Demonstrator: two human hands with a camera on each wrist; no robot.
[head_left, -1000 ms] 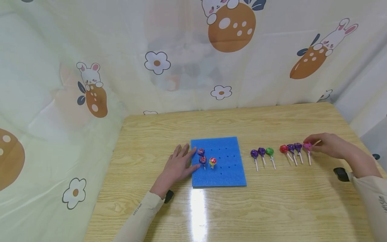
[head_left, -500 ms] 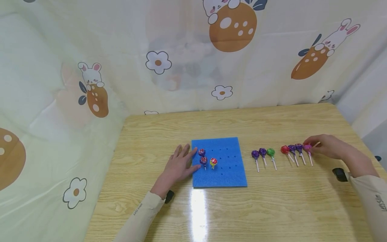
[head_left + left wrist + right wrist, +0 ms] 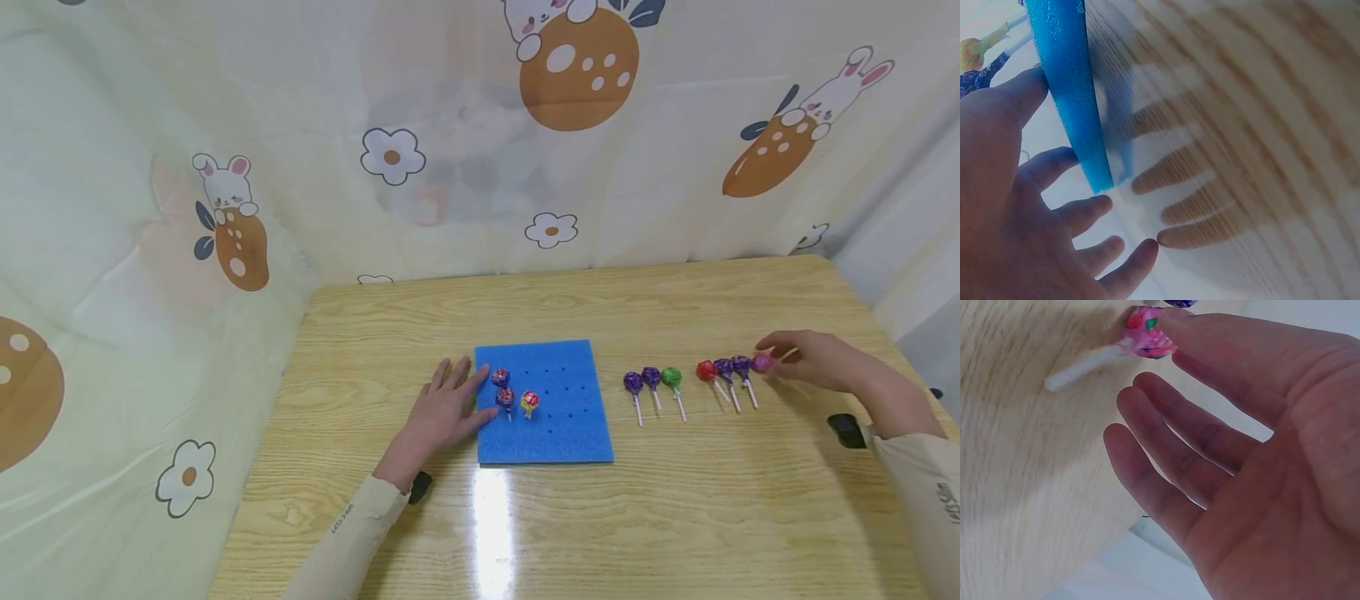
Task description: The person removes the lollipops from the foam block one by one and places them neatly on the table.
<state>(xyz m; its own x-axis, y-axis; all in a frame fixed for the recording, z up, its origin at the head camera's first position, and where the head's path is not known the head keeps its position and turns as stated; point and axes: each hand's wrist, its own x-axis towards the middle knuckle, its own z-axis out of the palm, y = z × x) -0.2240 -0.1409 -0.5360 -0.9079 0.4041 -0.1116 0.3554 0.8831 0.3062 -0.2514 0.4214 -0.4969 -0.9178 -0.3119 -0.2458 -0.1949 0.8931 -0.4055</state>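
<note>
At the right of the head view my right hand pinches the wrapped head of a pink lollipop between thumb and forefinger. Its white stick shows in the right wrist view, and the other fingers are loosely spread. My left hand lies with spread fingers at the left edge of a blue foam board, thumb and forefinger against it. Dotted with small holes, the board bears two dark purple-and-red lollipops and a yellow-and-red lollipop standing in it.
Right of the board lie two purple lollipops and a green lollipop. Farther right, a red lollipop and two more purple lollipops lie beside the right hand. A patterned curtain hangs behind the wooden table.
The pink lollipop's stick, which pointed toward the table's front, has swung toward the right hand and is hardly seen in the head view. My left hand has stayed by the board.
</note>
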